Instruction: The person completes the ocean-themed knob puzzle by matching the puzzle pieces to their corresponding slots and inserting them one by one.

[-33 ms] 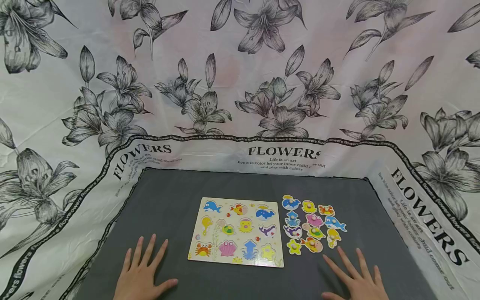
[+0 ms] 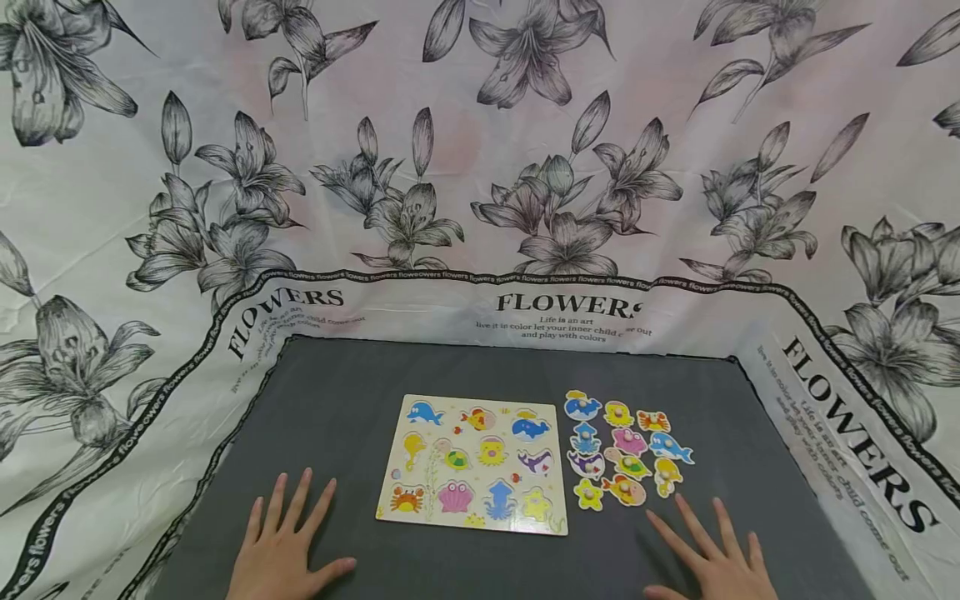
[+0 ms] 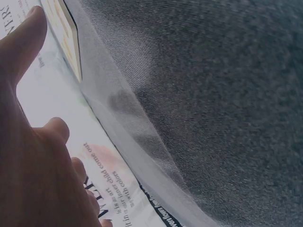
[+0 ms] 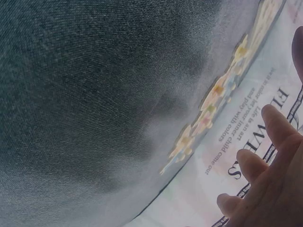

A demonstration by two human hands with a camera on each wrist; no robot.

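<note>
My left hand (image 2: 281, 546) is spread with straight fingers over the dark table, left of the wooden puzzle board (image 2: 472, 527), and holds nothing. On the right, my right hand (image 2: 712, 550) is spread the same way, its fingertips just below the loose puzzle pieces. Among these pieces are a yellow seahorse (image 2: 667, 475), a fish (image 2: 625, 490), a yellow star (image 2: 588, 494), a turtle (image 2: 628, 463) and a blue whale (image 2: 671, 447). The board bears printed sea animals in cut-out shapes. In the right wrist view the puzzle pieces (image 4: 208, 116) show edge-on beyond my fingers.
A dark grey cloth covers the table (image 2: 337, 375). Behind it and along both sides rises a white sheet (image 2: 420, 312) with printed flowers and the word FLOWERS. More pieces, including a crab (image 2: 653, 420) and an octopus (image 2: 618, 413), lie right of the board.
</note>
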